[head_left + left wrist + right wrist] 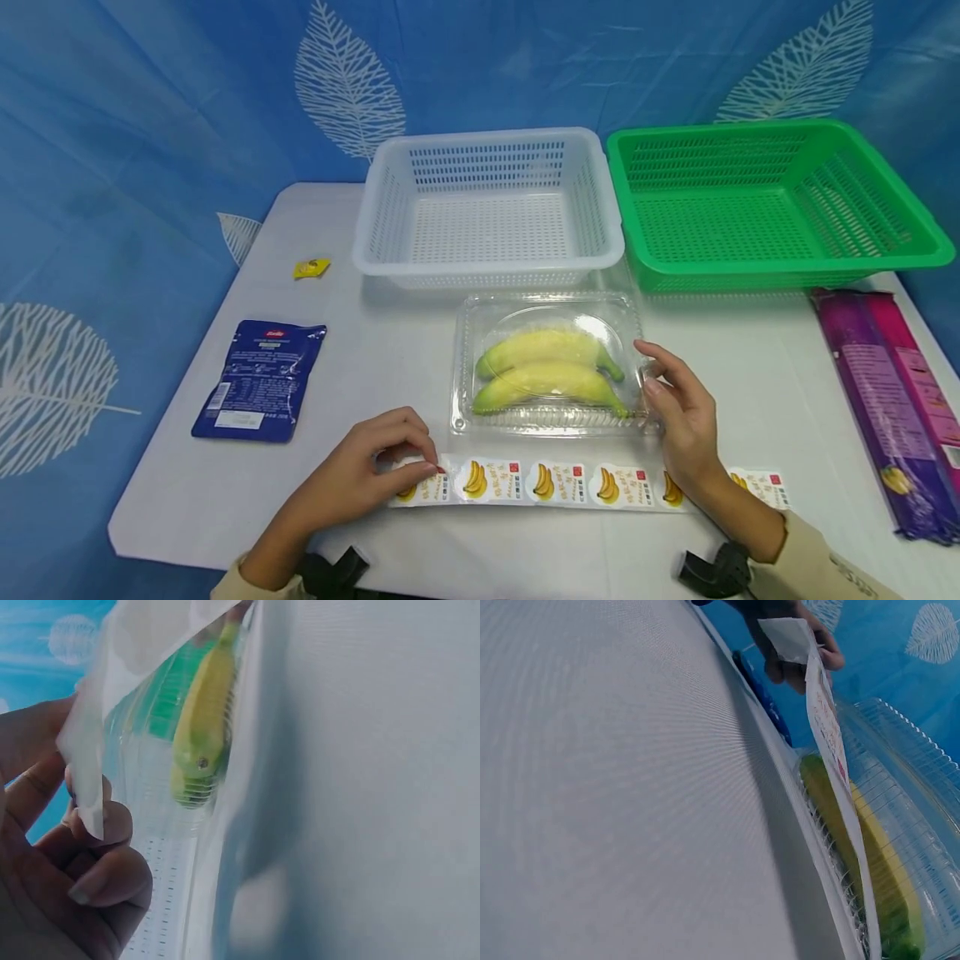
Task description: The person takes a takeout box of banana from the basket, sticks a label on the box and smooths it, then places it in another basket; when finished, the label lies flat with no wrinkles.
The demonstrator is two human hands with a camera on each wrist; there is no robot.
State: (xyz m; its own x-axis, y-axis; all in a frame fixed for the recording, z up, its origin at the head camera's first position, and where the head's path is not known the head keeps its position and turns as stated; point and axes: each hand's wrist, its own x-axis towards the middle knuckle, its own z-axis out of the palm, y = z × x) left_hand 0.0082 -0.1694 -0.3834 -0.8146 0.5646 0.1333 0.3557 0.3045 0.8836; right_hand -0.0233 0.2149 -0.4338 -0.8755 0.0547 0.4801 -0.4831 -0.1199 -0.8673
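L grip (386, 467) pinches label strip (551, 483) nr surface's (397, 350) front edge. R grip (686, 421) touches clear box (480, 313) w/ 2 bananas (543, 380), mid-surface; can't tell if closed.

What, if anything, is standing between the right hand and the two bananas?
The clear plastic clamshell container does: it covers both bananas, and the right hand is outside, at its right edge. The banana-sticker strip is below the container in the head view, not in between.
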